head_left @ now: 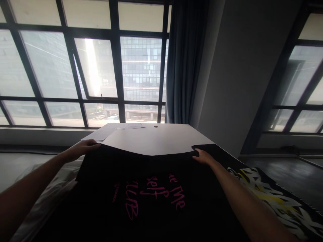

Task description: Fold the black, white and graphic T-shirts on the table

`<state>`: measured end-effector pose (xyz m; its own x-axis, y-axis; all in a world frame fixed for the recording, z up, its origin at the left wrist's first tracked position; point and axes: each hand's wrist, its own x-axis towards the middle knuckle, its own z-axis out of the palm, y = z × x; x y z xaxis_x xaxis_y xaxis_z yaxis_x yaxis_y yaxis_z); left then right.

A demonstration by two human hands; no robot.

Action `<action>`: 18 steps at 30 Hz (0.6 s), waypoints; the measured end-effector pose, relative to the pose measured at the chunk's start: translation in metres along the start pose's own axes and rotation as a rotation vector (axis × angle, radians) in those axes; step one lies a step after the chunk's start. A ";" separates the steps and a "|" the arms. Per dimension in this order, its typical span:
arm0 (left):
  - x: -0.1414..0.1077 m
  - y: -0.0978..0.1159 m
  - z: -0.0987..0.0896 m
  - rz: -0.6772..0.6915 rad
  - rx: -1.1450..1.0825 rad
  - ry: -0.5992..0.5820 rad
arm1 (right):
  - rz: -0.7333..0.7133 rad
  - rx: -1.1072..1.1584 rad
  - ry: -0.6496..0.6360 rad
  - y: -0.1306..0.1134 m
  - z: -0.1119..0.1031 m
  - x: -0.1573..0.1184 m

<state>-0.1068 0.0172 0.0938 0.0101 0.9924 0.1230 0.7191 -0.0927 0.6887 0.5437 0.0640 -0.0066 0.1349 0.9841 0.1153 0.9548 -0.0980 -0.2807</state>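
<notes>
A black T-shirt [151, 215] with pink lettering is stretched between my hands, over the near part of a white table [161, 139]. At its far left corner, my left hand [87, 147] pinches the edge with fingers closed. My right hand [204, 157] grips the far edge toward the right, thumb and fingers closed on the cloth. Between the two hands the edge sags slightly. The near part of the shirt runs out of view at the bottom.
White papers [101, 134] lie at the table's far left. More black cloth with a white and yellow print [267, 191] lies on the right. Clear plastic [40, 201] shows beneath my left arm. Behind the table are windows and a dark curtain [183, 67].
</notes>
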 end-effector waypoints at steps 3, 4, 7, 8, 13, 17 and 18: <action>-0.011 0.024 -0.018 0.037 -0.099 0.000 | 0.027 0.093 -0.026 0.002 0.003 0.014; -0.013 0.030 -0.023 0.041 -0.089 -0.005 | 0.042 0.117 -0.049 0.002 0.002 0.017; -0.008 0.038 -0.037 0.052 -0.018 -0.053 | 0.083 0.161 -0.135 -0.003 -0.007 0.022; -0.004 0.036 -0.040 0.047 0.012 -0.060 | 0.087 0.156 -0.130 -0.007 -0.011 0.022; 0.024 0.002 -0.035 -0.031 0.211 0.061 | 0.033 0.041 0.204 -0.031 -0.022 0.018; 0.040 -0.037 -0.005 -0.079 0.413 0.176 | 0.073 -0.034 0.208 -0.049 -0.010 0.010; 0.042 -0.044 0.003 -0.099 0.432 0.175 | 0.096 -0.054 0.173 -0.052 -0.007 0.008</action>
<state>-0.1356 0.0633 0.0665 -0.1636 0.9626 0.2162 0.9343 0.0808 0.3472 0.4969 0.0757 0.0156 0.2652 0.9301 0.2541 0.9474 -0.2024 -0.2478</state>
